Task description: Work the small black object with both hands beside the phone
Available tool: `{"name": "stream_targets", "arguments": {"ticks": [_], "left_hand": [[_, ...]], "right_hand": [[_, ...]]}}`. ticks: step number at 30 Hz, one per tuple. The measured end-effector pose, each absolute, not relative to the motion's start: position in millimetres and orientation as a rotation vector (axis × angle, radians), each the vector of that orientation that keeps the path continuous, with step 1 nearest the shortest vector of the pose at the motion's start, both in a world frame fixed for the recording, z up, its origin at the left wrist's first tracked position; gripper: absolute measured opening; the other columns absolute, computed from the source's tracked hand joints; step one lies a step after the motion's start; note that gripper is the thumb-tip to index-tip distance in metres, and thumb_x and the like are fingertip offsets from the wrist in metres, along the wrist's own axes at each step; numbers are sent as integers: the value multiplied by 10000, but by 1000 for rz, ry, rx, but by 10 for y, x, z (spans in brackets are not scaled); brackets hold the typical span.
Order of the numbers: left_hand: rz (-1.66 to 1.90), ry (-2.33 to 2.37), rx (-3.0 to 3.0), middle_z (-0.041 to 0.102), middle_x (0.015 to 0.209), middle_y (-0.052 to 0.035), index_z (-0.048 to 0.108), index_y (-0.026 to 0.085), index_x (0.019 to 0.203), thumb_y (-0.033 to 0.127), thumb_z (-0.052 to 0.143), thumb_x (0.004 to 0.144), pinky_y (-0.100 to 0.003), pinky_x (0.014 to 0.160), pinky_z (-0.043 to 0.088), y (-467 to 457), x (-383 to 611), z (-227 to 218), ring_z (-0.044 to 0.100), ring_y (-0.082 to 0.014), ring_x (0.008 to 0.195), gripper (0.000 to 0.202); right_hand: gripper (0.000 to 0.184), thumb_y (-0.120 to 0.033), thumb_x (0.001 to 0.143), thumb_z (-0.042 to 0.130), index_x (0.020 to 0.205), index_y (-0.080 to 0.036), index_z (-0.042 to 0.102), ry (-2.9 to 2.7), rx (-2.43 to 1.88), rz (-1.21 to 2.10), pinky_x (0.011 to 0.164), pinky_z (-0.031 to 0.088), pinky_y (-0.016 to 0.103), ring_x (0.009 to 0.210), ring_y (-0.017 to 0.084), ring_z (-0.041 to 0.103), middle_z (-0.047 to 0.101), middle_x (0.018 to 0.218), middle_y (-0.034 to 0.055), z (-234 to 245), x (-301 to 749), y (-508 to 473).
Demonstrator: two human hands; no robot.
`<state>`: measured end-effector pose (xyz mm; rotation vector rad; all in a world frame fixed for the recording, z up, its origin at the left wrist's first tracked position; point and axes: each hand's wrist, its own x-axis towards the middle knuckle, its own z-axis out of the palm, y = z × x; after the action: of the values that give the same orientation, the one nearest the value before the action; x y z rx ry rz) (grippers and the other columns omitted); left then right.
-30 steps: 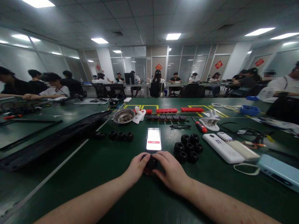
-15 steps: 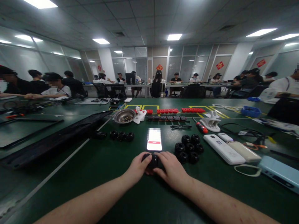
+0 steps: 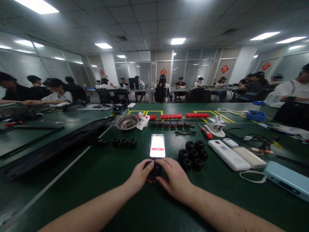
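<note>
Low over the green table, a black round part point(image 3: 156, 168) sits between my hands. My left hand point(image 3: 142, 171) is closed on it, thumb across its top. My right hand point(image 3: 174, 176) curves around its other side, with index finger and thumb against it; the undersides of the fingers are hidden. Just beyond the hands lies a phone point(image 3: 157, 151) with a lit screen. On the right is a cluster of several black wheel-like parts point(image 3: 191, 154), and a row of three similar parts point(image 3: 124, 142) lies to the left.
A metal bowl point(image 3: 127, 122) of small pieces, a white stand point(image 3: 143, 120), red trays point(image 3: 172, 116) and a screwdriver point(image 3: 206, 132) lie farther back. White and blue power banks point(image 3: 229, 155) are at right. A long black panel point(image 3: 58, 145) lies left. People sit around other tables.
My right fingers have shifted slightly on the black part, which looks turned a little. The whole view has moved slightly; the other things on the table have stayed put.
</note>
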<state>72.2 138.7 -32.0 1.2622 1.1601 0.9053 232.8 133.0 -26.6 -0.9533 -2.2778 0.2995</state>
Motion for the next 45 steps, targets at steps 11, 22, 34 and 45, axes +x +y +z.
{"name": "stream_targets", "arguments": {"ticks": [11,22,34,45], "left_hand": [[909,1112,1322,574,752,-17,498,147,900,442,462,720,-224,485,422,1391,700,-369,567,-122,556,347],[929,1095,1302,571,743,-9,490,157,916,431,464,732,-234,494,421,1364,700,-356,570,-129,564,331],[915,1151,1339,564,799,-18,508,166,892,415,490,713,-236,496,436,1382,694,-360,565,-137,609,308],[850,1081,1278,593,794,-52,487,123,928,416,539,675,-244,505,436,1444,635,-339,592,-144,594,392]], "right_hand": [[280,-273,763,507,1028,-185,488,-2275,-1011,333,731,403,342,825,199,489,552,906,66,-287,2327,1365],[275,-362,818,398,1012,-184,475,-2174,-1187,591,632,427,303,688,168,535,580,763,31,-303,2343,1341],[460,-348,712,557,1121,-193,416,-2179,-1109,463,776,406,371,871,206,511,556,967,64,-298,2353,1342],[483,-231,702,558,1151,-196,384,-2217,-940,265,856,364,391,997,230,439,481,1101,92,-330,2312,1346]]}}
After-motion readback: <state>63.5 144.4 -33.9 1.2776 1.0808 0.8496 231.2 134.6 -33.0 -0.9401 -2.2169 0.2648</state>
